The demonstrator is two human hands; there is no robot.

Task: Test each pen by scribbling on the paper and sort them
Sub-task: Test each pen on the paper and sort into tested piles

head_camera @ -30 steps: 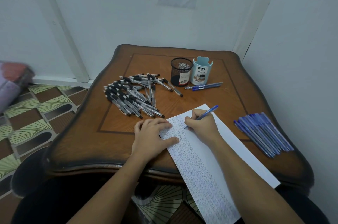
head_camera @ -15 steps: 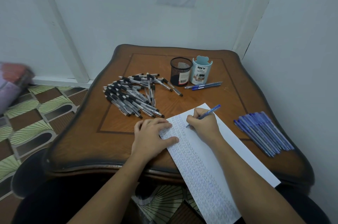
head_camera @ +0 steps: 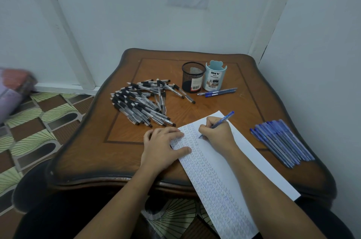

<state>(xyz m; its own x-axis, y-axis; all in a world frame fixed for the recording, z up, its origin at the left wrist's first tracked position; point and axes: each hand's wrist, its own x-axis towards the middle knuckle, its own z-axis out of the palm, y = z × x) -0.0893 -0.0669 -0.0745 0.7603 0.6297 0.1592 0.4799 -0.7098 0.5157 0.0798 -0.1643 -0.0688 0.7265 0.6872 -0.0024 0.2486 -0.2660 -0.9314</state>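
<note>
A single head-worn view looks forward and steeply down from above the seated person, close over both forearms. The left hand [head_camera: 163, 146] and right hand [head_camera: 216, 133] sit low of centre; the wooden table [head_camera: 101, 152] spreads beyond them toward the wall [head_camera: 136, 14].

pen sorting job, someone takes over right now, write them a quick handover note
Right hand: shut on a blue pen, tip on the paper, mid-scribble.
Left hand: flat, pinning the paper's left edge.
Black pens: loose pile, left of centre.
Blue pens: neat row at the right edge; two more lie in front of the holders.
Mesh cup and blue organizer: no pens visible inside.
Done: many rows of scribbles.
Left: place this pen; which piles are already tested cannot be told.
</note>
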